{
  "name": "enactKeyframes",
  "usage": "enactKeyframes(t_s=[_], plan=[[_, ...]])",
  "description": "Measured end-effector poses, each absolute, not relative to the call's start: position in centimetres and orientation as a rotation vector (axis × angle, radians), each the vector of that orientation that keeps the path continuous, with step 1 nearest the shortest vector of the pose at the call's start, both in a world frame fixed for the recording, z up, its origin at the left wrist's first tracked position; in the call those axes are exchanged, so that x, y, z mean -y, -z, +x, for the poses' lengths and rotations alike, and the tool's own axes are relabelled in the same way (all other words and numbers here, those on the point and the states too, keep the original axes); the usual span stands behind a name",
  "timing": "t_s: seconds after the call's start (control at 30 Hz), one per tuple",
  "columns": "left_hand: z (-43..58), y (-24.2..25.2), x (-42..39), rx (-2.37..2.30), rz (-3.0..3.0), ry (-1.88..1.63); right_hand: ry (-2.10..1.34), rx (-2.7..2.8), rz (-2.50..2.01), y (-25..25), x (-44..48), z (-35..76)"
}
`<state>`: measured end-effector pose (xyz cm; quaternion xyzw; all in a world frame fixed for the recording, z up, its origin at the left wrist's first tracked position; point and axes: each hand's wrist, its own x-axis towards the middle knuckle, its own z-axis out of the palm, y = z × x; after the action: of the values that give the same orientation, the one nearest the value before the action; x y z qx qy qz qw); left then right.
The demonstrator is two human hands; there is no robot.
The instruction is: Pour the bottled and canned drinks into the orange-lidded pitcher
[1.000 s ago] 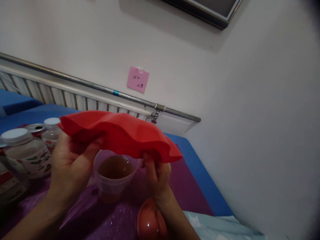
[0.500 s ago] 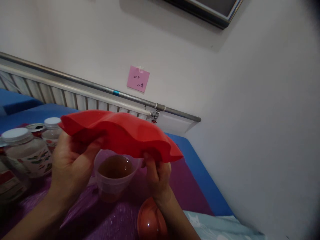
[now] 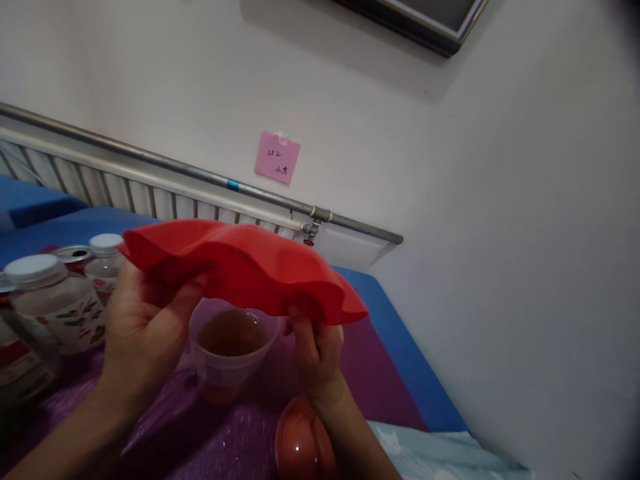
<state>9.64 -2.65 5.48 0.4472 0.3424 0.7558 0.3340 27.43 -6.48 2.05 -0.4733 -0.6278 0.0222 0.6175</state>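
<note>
Both my hands hold up a red, wavy-edged flexible sheet (image 3: 240, 257); its exact kind I cannot make out. My left hand (image 3: 147, 327) pinches its left part, thumb on the near side. Toward the right end, my right hand (image 3: 315, 347) grips the lower edge with bent fingers. Below and behind the sheet stands a clear plastic tub (image 3: 230, 367) with brown liquid (image 3: 233, 333) in it; the sheet hides part of its far rim. Close to my right wrist lies a shiny orange-red rounded object (image 3: 300, 437), partly covered by my forearm.
Glass jars with white lids (image 3: 55, 307) and an opened can (image 3: 73, 257) stand at the left. A purple cover (image 3: 380, 380) lies over a blue surface (image 3: 425, 373). Light-blue cloth (image 3: 430, 453) is at lower right. A radiator (image 3: 145, 197) and pipe run along the wall.
</note>
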Motion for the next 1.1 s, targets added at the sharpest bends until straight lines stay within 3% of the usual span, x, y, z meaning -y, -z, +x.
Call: enactKeyframes(t_s=[1.1], plan=[[9.50, -5.44, 2.70, -0.880, 1.191, -1.980, -0.039, 1.435, -1.108, -1.94, 6.37, 27.49]])
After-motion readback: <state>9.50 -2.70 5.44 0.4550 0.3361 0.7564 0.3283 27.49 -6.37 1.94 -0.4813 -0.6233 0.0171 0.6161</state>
